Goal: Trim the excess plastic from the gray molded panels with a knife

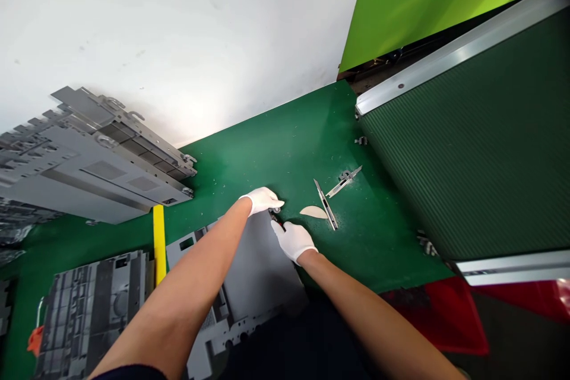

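A grey plastic panel (256, 273) lies on the green tabletop in front of me, partly under my left forearm. My left hand (262, 200), white-gloved, is closed at its far corner, fingers pinching near a small light tab. Just right of that corner, my right hand (294, 241), also gloved, grips a small dark hand tool (275, 218) with a bit of red; most of it is hidden by the fingers. Its tip is close to the panel's corner. Beyond the right hand lie two slim utility knives (326, 205) (345, 181) and a cream half-moon piece (313, 212).
Grey moulded panels (102, 160) stand stacked against the white wall at left. Nearer are a yellow strip (159, 243), another grey part (95, 309) and an orange-handled item (35, 338). A metal-edged green ribbed conveyor (481, 130) borders the right, above a red bin (458, 314).
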Available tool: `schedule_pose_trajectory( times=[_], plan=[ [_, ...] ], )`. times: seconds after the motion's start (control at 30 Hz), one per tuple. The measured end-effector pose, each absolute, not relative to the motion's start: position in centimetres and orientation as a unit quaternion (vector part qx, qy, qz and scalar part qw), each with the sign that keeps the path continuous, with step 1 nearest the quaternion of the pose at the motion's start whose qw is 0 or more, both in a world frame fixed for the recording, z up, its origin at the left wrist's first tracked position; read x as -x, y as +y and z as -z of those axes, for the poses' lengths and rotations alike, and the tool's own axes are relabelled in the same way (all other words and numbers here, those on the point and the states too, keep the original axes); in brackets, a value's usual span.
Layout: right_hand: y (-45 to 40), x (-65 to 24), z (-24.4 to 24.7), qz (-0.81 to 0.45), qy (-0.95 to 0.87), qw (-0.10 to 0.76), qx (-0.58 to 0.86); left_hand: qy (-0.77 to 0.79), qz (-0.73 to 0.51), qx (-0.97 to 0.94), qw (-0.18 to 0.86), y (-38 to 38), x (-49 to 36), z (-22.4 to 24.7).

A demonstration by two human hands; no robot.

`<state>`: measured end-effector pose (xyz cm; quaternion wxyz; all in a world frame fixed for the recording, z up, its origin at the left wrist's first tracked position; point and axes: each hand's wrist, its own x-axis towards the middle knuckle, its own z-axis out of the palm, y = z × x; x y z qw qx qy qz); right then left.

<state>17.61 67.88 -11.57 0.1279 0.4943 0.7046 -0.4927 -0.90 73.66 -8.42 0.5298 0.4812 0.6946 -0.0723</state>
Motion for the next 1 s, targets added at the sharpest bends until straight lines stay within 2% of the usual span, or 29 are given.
schedule_pose_trajectory(
  times=[0.17,0.63,1.0],
  plan=[
    [68.5,-17.7,11.4,0.466,0.725,0.139,-0.487,0.693,0.056,-0.468,0.546,73.7,1.1,8.5],
    [68.2,-16.9,10.5,0.493,0.705,0.118,-0.497,0.697,0.067,-0.475,0.533,73.8,1.6,8.3],
    [68.7,-16.6,10.4,0.531,0.705,0.102,-0.459,0.709,0.072,-0.456,0.533,74.1,1.2,6.2]
  ],
)
